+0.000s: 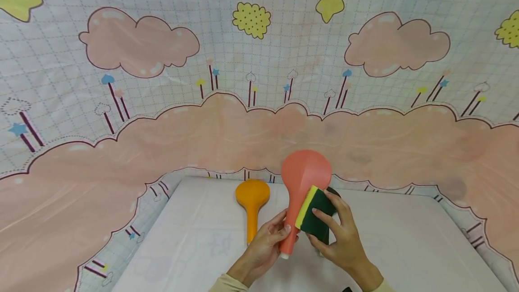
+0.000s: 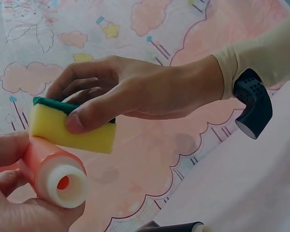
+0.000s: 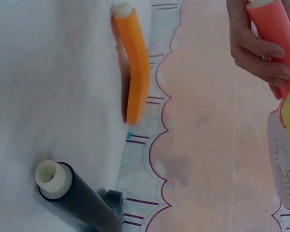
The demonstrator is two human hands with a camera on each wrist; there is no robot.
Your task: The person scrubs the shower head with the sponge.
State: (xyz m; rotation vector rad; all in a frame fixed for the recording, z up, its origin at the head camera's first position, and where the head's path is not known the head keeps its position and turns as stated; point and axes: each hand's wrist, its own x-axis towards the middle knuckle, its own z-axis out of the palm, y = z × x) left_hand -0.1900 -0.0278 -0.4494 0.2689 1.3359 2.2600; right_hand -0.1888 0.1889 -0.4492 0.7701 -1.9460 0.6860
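Observation:
My left hand [image 1: 265,242] grips the handle of a coral-red handheld shower head [image 1: 306,170], held up with its head end away from me. The handle's white hollow end [image 2: 70,186] faces the left wrist view. In the right wrist view its pale nozzle face [image 3: 280,159] shows partly. My right hand [image 1: 344,238] pinches a sponge [image 1: 318,215] between thumb and fingers, dark green scouring layer toward the palm side. The sponge's yellow side [image 2: 92,137] lies against the shower head's handle and neck.
An orange shower head [image 1: 252,195] lies on the white table [image 1: 182,229], left of my hands. A dark shower head [image 3: 87,205] lies to the right, mostly hidden behind the sponge and right hand in the head view. A cloud-patterned cloth [image 1: 259,134] rises behind the table.

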